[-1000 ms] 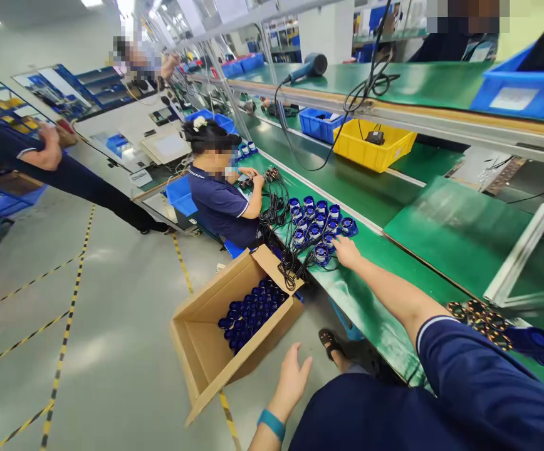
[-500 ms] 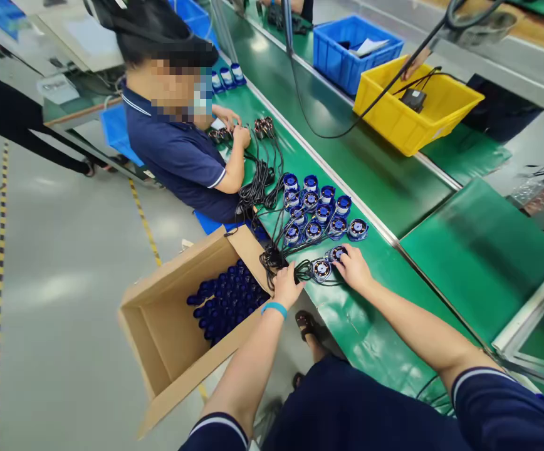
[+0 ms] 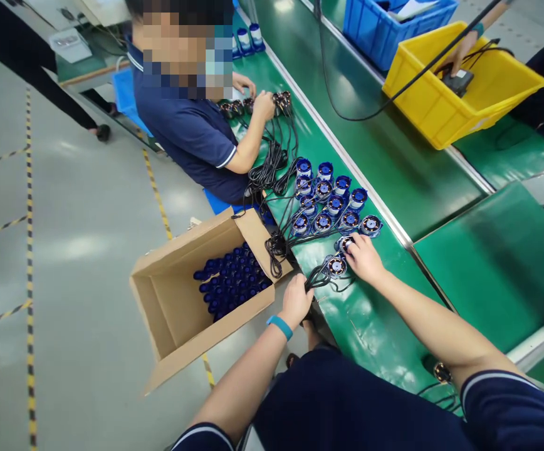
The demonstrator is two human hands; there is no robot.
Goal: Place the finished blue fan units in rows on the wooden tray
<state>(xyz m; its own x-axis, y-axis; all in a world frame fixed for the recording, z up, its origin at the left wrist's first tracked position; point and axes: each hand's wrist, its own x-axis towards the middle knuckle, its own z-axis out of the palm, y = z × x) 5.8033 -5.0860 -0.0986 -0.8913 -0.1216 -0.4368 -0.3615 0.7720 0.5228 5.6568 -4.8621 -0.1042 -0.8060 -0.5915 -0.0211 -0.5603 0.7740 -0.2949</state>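
Observation:
My left hand (image 3: 297, 300), with a blue wristband, is closed around a bundle of black cables (image 3: 318, 277) at the bench edge. The cables lead to a round blue unit (image 3: 336, 267) with a ring of copper-coloured dots on its face, lying on the green bench. My right hand (image 3: 365, 257) grips another round blue unit (image 3: 346, 243) just behind it; its fingers cover part of that unit. Beyond it, several similar blue units (image 3: 335, 204) stand in rows, their cables running left to a coiled heap (image 3: 277, 245) at the bench edge.
An open cardboard box (image 3: 168, 313) left of the bench holds many dark blue parts (image 3: 234, 279). A co-worker (image 3: 182, 131) handles small cabled parts farther along. Across the line, another person's hand (image 3: 460, 53) reaches into a yellow bin (image 3: 427, 119) beside a blue bin (image 3: 370, 34).
My left hand has drawn the cable bundle away from the coiled heap, toward me. My right hand stays on the blue unit. Across the line, the other person's hand has reached deeper into the yellow bin.

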